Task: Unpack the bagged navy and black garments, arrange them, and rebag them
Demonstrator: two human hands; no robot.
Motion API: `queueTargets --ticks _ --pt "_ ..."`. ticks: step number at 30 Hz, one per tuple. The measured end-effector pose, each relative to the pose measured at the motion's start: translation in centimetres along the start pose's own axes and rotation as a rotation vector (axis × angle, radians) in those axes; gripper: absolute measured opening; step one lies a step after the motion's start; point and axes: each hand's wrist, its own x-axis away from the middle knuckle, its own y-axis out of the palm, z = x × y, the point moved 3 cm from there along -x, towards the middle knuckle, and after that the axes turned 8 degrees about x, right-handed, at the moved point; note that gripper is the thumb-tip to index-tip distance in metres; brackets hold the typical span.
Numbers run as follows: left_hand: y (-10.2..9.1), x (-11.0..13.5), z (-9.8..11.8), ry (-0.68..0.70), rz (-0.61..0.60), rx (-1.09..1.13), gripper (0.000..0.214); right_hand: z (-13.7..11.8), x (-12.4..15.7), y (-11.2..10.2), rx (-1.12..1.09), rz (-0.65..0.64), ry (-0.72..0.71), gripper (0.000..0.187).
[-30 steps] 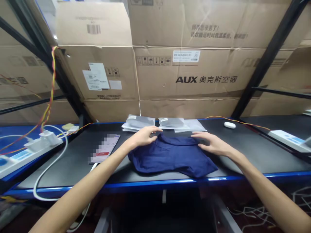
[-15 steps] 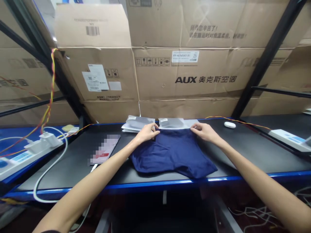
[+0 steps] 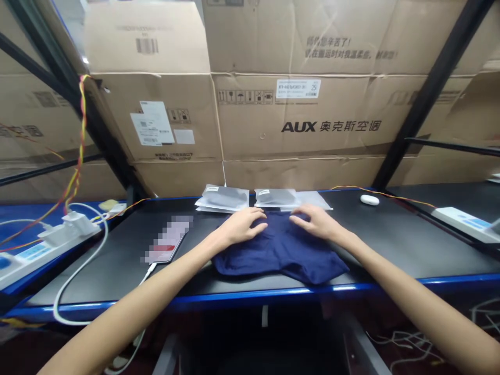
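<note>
A pair of navy blue shorts (image 3: 279, 255) lies spread on the black tabletop, waistband side away from me and the two leg parts toward the front edge. My left hand (image 3: 246, 226) rests on its upper left part, thumb apart from the fingers. Across from it, my right hand (image 3: 314, 221) is on the upper right part, also with thumb and fingers parted. Neither hand grips the cloth. Just behind the shorts are two frosted plastic packages, a left stack (image 3: 224, 199) and a right one (image 3: 275, 198).
A phone (image 3: 167, 245) on a white charging cable (image 3: 60, 284) lies left of my forearm. White power strips stand at the far left (image 3: 35, 255) and right (image 3: 466, 224). A small white case (image 3: 369, 200) sits at the back right. Cardboard (image 3: 250, 120) walls the back.
Both hands have left the upper corners of the shorts and moved inward and slightly toward me, fingers loosened onto the cloth. The top edge has shifted a little nearer.
</note>
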Motion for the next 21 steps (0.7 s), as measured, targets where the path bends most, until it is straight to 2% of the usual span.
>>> queueTargets --ticks 3,6,8,11,21 --pt "0.4 1.5 0.4 -0.001 -0.063 -0.049 0.052 -2.2 0.3 1.1 -0.114 -0.157 -0.085 0.05" --pt "1.0 2.9 -0.3 -0.062 -0.192 -0.024 0.063 -3.2 0.9 2.0 -0.091 -0.328 -0.101 0.065" --pt "1.3 3.4 -0.9 -0.101 -0.265 0.016 0.064 -3.4 1.2 2.4 -0.06 -0.388 -0.107 0.068" --pt "1.5 3.7 -1.5 -0.129 -0.28 0.026 0.065 -3.4 1.4 2.5 -0.025 -0.412 -0.113 0.069" --pt "1.8 3.8 -1.6 -0.093 -0.235 -0.006 0.064 -3.3 1.4 2.6 0.004 -0.411 -0.117 0.07"
